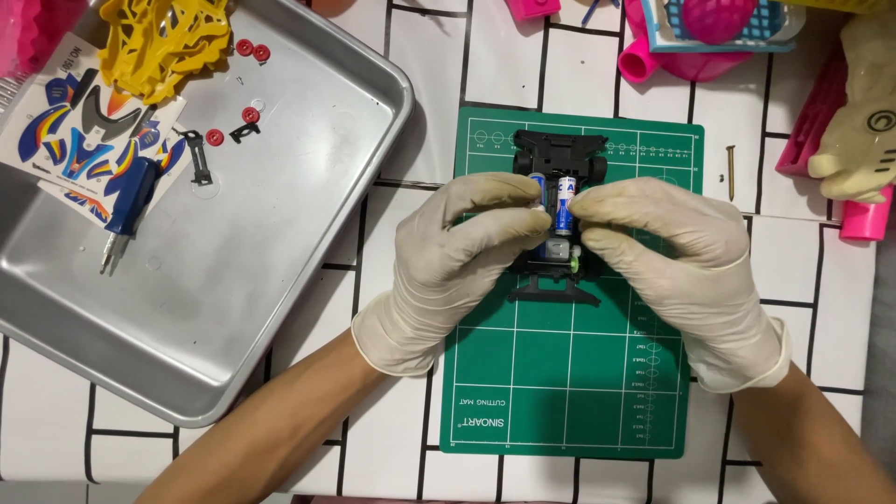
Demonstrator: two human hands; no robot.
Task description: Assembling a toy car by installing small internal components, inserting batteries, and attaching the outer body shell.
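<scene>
Black plastic toy car chassis (pixel 558 149) sits at 12 o'clock on the green cutting mat (pixel 569 392). Left gloved hand (pixel 457 261) and right gloved hand (pixel 672 261) both pinch the blue-and-white cylindrical battery (pixel 564 203) seated in it. Steel tray (pixel 280 233) at 9 o'clock holds a blue screwdriver (pixel 131 201).

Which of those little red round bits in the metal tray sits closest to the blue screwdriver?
The red disc beside the black strip part, just above the blue screwdriver; the other three lie farther up the tray.

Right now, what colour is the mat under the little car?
Green with white grid lines. The cutting mat shows best in the head view, under the black car chassis.
</scene>
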